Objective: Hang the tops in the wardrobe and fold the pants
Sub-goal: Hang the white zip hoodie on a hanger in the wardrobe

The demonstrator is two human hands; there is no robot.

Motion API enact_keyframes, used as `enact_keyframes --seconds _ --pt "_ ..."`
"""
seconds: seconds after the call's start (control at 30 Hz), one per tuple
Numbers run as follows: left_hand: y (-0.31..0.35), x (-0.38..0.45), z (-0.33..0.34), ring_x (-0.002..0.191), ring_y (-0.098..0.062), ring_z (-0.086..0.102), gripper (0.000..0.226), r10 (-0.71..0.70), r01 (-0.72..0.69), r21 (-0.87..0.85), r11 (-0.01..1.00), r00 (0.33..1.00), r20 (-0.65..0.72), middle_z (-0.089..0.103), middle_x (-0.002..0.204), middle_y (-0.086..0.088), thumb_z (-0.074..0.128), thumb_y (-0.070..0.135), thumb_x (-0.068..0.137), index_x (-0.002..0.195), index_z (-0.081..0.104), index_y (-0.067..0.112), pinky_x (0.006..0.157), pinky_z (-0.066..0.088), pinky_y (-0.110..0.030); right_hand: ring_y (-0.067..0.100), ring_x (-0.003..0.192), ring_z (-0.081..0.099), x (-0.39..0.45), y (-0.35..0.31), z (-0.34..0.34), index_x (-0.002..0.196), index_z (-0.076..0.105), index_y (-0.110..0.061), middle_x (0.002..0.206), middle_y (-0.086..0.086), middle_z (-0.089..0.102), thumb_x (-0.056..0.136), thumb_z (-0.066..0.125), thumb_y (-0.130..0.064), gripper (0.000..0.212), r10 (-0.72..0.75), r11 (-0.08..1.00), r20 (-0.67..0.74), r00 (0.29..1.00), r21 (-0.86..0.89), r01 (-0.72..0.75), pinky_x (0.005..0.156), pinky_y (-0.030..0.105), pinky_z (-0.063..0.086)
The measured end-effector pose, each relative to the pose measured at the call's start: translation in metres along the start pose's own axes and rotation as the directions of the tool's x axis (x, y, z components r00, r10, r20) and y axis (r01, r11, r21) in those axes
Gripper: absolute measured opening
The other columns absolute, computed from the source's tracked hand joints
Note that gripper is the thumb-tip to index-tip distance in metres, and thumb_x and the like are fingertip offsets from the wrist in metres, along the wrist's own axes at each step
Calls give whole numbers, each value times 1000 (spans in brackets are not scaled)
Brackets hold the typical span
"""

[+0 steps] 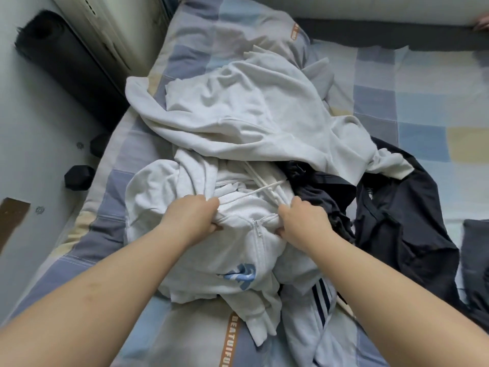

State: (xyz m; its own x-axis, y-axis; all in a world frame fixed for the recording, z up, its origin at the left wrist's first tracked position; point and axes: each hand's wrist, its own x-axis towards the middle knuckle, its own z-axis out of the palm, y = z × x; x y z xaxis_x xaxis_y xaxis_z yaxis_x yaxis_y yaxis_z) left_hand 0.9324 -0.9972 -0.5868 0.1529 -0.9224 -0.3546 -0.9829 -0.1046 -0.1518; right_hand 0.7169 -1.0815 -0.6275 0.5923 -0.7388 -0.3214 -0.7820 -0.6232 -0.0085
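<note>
Left hand (191,219) and right hand (301,221) each curl tight, apparently pinching the white zip-front fabric jacket (246,250) at its collar.

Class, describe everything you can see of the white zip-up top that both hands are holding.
The white zip-up top is a soft, knit-looking garment with a closed white zipper down its front and a blue printed logo low on the chest. It lies crumpled on the checked bed cover, amid a heap of pale clothes, with a dark garment to its right. The left hand and right hand each grip its collar edge, either side of the zipper top.
</note>
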Motion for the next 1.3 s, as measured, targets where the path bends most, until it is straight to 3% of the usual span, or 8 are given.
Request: enact_keyframes --seconds 0.13,0.37,0.57,0.67,0.8,0.97,1.07,1.3 --pt "-25 -42 -30 86 -30 61 19 -115 47 -373 926 980 -164 66 88 -5 61 34 84 84 47 20 59 38 -33 26 87 52 -27 -11 -40 84 48 -17 92 1 47 85 55 -27 12 -100 970 -131 986 210 126 57 31 31" --pt "-32 -148 -116 59 -3 50 32 -119 -132 -807 576 963 -243 58 63 13 80 15 72 66 50 24 53 35 -14 15 63 49 -125 -22 -139 67 42 -16 65 -5 48 74 60 -19 19 -19 787 -244 970 595 165 57 32 37" --pt "-18 -225 -203 71 -8 62 32 -50 -323 -890 321 933 -357 66 80 9 84 48 63 76 57 37 64 51 -21 3 56 38 -236 -29 -224 66 47 -18 60 -11 46 75 67 -8 25 200 435 -365 909 864 252 52 18 31" --pt "-6 -247 -237 67 -8 58 30 -33 -422 -876 233 897 -441 64 75 9 81 44 65 76 57 31 61 50 -24 8 64 46 -279 -32 -260 74 54 -15 67 -4 54 77 69 -9 17 320 231 -357 878 928 293 60 26 38" --pt "21 -273 -269 68 -11 52 37 -77 -552 -833 26 830 -552 57 73 5 78 39 63 75 52 15 63 46 -19 10 72 54 -345 -39 -304 81 61 -18 76 -3 62 74 69 -18 11 387 133 -383 839 924 360 66 24 45" --pt "52 -315 -310 66 -9 48 30 73 -699 -712 -58 709 -702 55 70 8 80 19 69 72 50 22 62 43 -19 10 80 62 -446 -67 -328 89 63 -19 83 -2 68 83 68 -2 18 583 86 -380 718 908 410 70 23 51" --pt "78 -338 -327 62 1 50 42 178 -771 -628 -107 606 -775 59 69 14 76 -2 73 69 51 31 58 44 -12 10 84 64 -504 -87 -332 94 61 -19 88 -2 70 78 76 -24 23 682 103 -371 631 902 419 72 22 52" --pt "171 -427 -363 65 -4 55 26 464 -710 -577 -403 385 -798 61 71 13 75 24 63 66 53 37 62 49 -19 1 74 60 -645 -115 -328 79 66 -35 78 -11 68 64 78 -52 26 894 279 -391 220 868 411 64 14 48"
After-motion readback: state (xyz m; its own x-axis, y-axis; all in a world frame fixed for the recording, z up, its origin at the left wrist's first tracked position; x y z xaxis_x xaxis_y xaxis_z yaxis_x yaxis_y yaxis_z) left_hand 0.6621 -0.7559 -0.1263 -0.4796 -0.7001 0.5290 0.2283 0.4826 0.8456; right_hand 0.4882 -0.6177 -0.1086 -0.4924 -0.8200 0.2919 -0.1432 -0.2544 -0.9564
